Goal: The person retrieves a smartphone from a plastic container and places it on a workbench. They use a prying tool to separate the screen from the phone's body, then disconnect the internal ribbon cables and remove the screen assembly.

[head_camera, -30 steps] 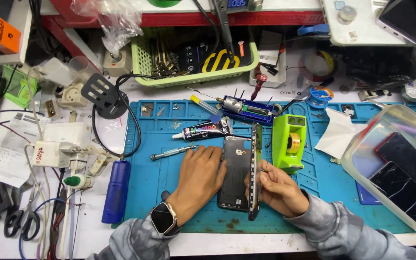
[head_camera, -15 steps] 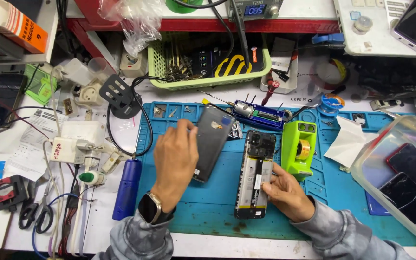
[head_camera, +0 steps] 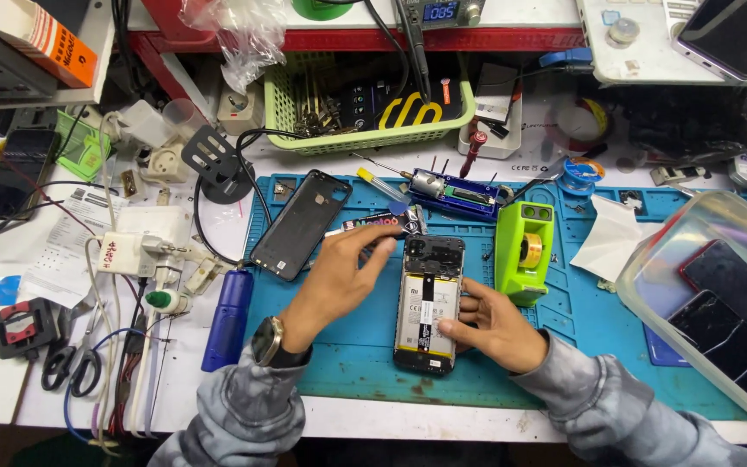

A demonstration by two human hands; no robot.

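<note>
The opened phone [head_camera: 428, 303] lies face down near the middle of the blue mat [head_camera: 347, 363], its back off so the battery and the board at the top show. The step in hand looks like work on these exposed insides, and it would go best with the phone kept flat and pinned against the mat, the pressure taken on the frame edge and the battery face rather than on the small parts near the top.

The right hand [head_camera: 488, 324] does that steadying: its grip is loose and wide, fingers spread, fingertips resting on the battery and the thumb along the phone's right edge, enclosing nothing. The left hand [head_camera: 343, 277] reaches past the phone's upper left corner; its fingers are half curled and close on the dark glue tube [head_camera: 378, 225] that lies just above the phone (whether it has truly pinched the tube or only touches it I cannot tell).

The removed back cover [head_camera: 300, 223] lies tilted on the mat to the left, apart from the phone. A lime-green tape dispenser [head_camera: 523, 251] stands just right of it, a small blue tool block [head_camera: 456, 192] above, and a blue cylinder [head_camera: 228, 318] at the mat's left edge. A clear plastic tub [head_camera: 650, 285] of other phones sits at the far right of the desk [head_camera: 10, 380].
</note>
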